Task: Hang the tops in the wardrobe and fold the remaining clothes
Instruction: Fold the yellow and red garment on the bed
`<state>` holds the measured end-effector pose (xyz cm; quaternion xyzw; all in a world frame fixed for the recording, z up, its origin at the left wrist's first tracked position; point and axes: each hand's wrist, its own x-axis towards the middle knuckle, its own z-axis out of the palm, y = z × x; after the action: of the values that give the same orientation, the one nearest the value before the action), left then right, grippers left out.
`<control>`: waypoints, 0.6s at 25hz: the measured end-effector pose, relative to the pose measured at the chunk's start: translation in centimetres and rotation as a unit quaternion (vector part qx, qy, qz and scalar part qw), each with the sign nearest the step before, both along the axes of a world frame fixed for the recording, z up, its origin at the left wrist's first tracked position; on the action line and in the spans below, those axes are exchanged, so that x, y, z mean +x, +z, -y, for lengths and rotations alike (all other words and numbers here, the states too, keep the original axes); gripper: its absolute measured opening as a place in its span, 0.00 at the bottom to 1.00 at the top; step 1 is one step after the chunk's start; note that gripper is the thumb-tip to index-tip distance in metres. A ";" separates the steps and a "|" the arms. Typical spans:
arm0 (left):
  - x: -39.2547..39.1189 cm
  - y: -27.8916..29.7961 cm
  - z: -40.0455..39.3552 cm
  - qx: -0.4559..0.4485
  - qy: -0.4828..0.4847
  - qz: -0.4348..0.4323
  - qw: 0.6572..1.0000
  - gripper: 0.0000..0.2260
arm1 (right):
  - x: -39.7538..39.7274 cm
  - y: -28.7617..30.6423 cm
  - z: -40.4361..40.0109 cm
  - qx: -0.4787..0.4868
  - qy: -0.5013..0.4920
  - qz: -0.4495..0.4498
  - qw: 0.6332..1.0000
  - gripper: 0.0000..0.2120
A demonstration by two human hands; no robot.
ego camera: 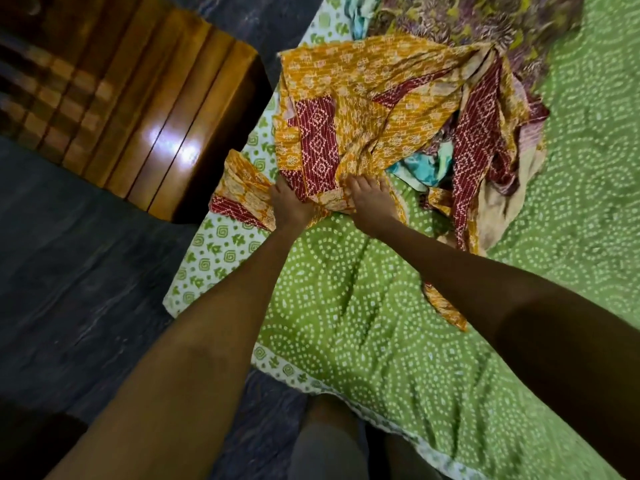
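The orange-and-maroon printed cotton garment (349,109) is spread near the left edge of the green dotted bed (363,306), its near hem gripped by left hand (289,204) and right hand (369,200), presumably for straightening.

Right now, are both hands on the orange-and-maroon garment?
Yes, the left hand and right hand both grip the near edge of the orange-and-maroon garment on the green bedspread.

No readable text, labels or numbers, perhaps lost in blur, only printed fabric patterns
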<state>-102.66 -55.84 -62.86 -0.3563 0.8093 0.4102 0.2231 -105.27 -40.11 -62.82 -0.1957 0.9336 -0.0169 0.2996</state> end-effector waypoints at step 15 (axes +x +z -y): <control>10.1 8.0 -2.7 -0.064 -0.173 -0.021 0.983 0.14 | 15.6 6.9 -16.2 -0.017 -0.236 0.036 0.971 0.23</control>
<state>-92.51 -53.13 -54.83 -0.2161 0.8878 0.3203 0.2501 -89.71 -23.94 -55.95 0.0263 0.9416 -0.1099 0.3171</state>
